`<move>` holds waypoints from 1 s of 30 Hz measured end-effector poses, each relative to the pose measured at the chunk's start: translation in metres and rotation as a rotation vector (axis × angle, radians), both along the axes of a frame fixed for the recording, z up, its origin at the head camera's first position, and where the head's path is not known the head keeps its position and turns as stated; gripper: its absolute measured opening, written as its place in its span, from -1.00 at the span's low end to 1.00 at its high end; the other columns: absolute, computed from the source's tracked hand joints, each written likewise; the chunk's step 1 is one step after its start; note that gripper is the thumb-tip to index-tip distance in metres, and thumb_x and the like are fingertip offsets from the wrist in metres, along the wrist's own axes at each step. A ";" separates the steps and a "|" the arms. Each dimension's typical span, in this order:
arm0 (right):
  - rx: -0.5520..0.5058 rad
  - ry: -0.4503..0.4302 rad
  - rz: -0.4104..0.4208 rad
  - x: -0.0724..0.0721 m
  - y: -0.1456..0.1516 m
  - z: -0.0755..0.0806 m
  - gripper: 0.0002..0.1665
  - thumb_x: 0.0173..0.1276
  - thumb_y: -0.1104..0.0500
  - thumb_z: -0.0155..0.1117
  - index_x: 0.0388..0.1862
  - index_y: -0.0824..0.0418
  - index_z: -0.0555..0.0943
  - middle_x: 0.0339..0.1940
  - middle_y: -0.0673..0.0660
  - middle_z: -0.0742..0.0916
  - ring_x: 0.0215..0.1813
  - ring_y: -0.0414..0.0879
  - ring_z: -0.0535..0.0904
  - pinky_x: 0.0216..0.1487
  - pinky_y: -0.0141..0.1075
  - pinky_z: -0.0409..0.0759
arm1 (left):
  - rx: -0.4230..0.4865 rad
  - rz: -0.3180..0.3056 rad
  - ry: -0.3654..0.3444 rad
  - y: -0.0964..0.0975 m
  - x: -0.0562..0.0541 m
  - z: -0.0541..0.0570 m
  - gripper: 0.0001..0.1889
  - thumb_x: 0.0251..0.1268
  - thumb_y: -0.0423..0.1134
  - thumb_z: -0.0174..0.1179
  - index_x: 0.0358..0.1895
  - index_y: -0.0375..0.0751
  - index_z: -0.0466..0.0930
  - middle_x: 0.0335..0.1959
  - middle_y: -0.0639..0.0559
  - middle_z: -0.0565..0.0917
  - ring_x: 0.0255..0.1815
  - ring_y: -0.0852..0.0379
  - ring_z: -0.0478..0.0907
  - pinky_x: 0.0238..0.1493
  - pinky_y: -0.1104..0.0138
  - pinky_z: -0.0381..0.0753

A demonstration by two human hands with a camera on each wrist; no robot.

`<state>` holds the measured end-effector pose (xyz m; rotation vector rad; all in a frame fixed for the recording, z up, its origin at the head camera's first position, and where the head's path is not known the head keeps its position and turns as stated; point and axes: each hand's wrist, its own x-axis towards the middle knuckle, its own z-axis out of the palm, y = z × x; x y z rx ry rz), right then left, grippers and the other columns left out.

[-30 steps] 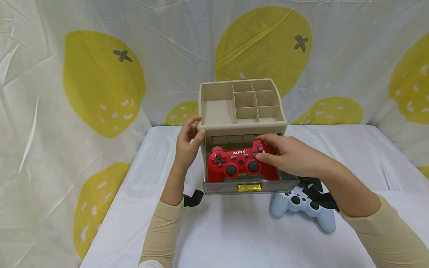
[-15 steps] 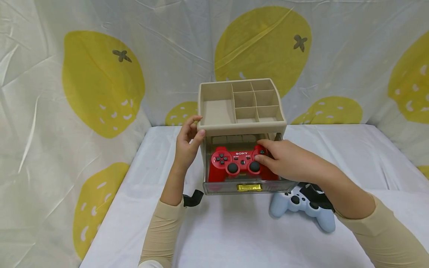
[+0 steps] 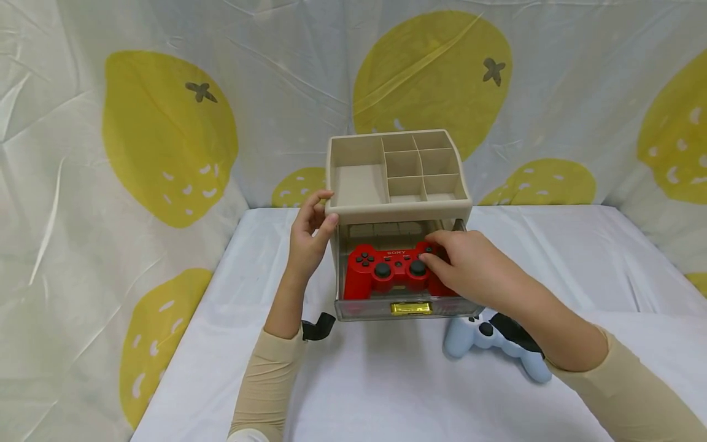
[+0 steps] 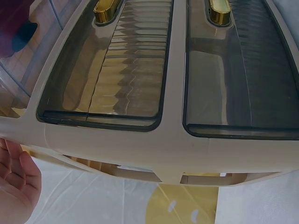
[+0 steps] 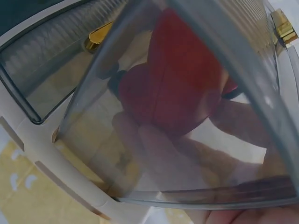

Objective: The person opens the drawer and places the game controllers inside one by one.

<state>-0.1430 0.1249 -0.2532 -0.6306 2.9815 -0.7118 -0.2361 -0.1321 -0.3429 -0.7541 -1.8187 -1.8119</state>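
In the head view, a red game controller (image 3: 381, 270) sits low inside the pulled-out clear drawer (image 3: 364, 308) of a beige organizer (image 3: 400, 212). My right hand (image 3: 475, 270) pinches the controller's right end, thumb on top and fingers at its far edge. The right wrist view shows the red controller (image 5: 182, 70) and fingers through the drawer's clear wall. My left hand (image 3: 309, 239) grips the organizer's left front corner, thumb at the front and fingers along the side. Part of the left hand (image 4: 18, 186) shows beside the organizer (image 4: 107, 144) in the left wrist view.
A light blue game controller (image 3: 461, 337) lies on the white-covered table (image 3: 381, 393), partly hidden beneath the right wrist and its black strap. The organizer's top has several compartments (image 3: 405, 164). Lower drawers with gold handles (image 4: 219, 10) are closed. A lemon-print curtain (image 3: 293, 73) hangs behind.
The red controller has gone lower into the drawer and its near side has settled, with my right hand following it down. My left hand and the organizer have stayed still.
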 end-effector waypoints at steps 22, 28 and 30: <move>-0.626 0.579 0.060 0.044 0.010 -0.037 -0.59 0.07 0.50 0.35 -0.03 0.36 0.65 -0.17 0.10 0.72 -0.16 -0.25 0.57 -0.23 -0.57 0.50 | 0.003 0.006 -0.011 -0.001 0.001 0.000 -0.58 0.28 -0.32 0.08 0.21 -0.33 0.40 -0.34 0.04 0.52 -0.31 0.13 0.45 -0.20 0.35 0.41; -1.028 0.636 0.245 0.048 0.006 -0.060 -0.69 0.24 0.39 0.32 -0.17 0.67 0.56 -0.16 0.17 0.73 -0.22 -0.18 0.64 -0.16 -0.53 0.55 | 0.001 0.008 -0.029 0.001 0.004 0.004 -0.58 0.27 -0.43 0.06 0.20 -0.44 0.35 -0.35 0.09 0.51 -0.32 0.17 0.44 -0.20 0.37 0.40; -1.129 0.653 0.302 0.049 0.005 -0.065 -0.68 0.23 0.42 0.32 -0.20 0.73 0.53 -0.18 0.20 0.74 -0.23 -0.17 0.65 -0.16 -0.52 0.56 | 0.000 0.005 -0.030 0.002 0.011 0.011 -0.59 0.25 -0.47 0.04 0.18 -0.49 0.34 -0.36 0.12 0.50 -0.33 0.20 0.43 -0.20 0.38 0.40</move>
